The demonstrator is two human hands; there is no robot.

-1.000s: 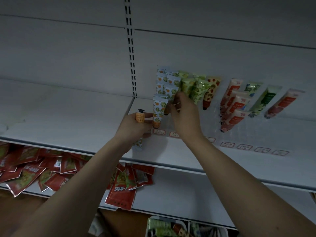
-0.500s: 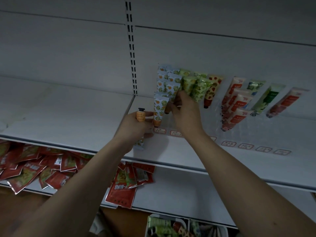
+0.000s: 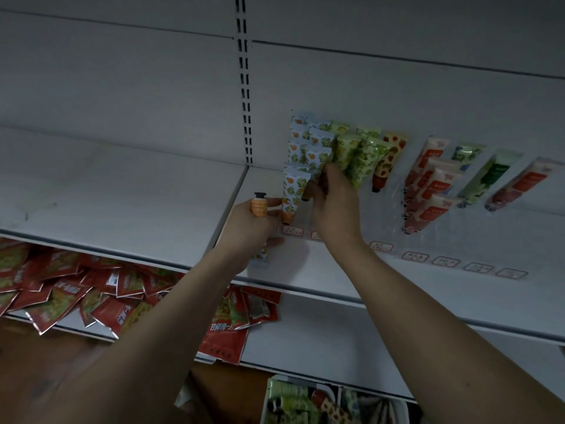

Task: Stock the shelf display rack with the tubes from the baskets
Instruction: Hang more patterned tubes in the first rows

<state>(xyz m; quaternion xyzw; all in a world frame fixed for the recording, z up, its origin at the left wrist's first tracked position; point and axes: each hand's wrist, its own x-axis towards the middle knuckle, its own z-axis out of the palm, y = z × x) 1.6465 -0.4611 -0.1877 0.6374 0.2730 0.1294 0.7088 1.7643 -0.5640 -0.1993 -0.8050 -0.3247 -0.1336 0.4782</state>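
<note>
The left hand point(image 3: 253, 228) is curled round an orange-printed white tube with an orange neck and black cap point(image 3: 259, 206), cap end up and its crimped tail poking out below the palm, held just left of the clear plastic display rack point(image 3: 397, 191) on the white metal shelf point(image 3: 122, 191), probably parked there as the next one to go in. The right hand point(image 3: 334, 206) reaches into the rack's left end, its fingers point(image 3: 328, 175) bent among the orange-patterned tubes point(image 3: 305, 148) and touching them beside the green-patterned tubes point(image 3: 360, 157), seemingly seating or straightening one; whether they actually grip a tube is hidden. Rack tubes lean cap down, so each row shows its print. Further tubes wait in a white basket point(image 3: 330, 393) below. Red foil sachets point(image 3: 67, 289) litter the lower shelf.
</note>
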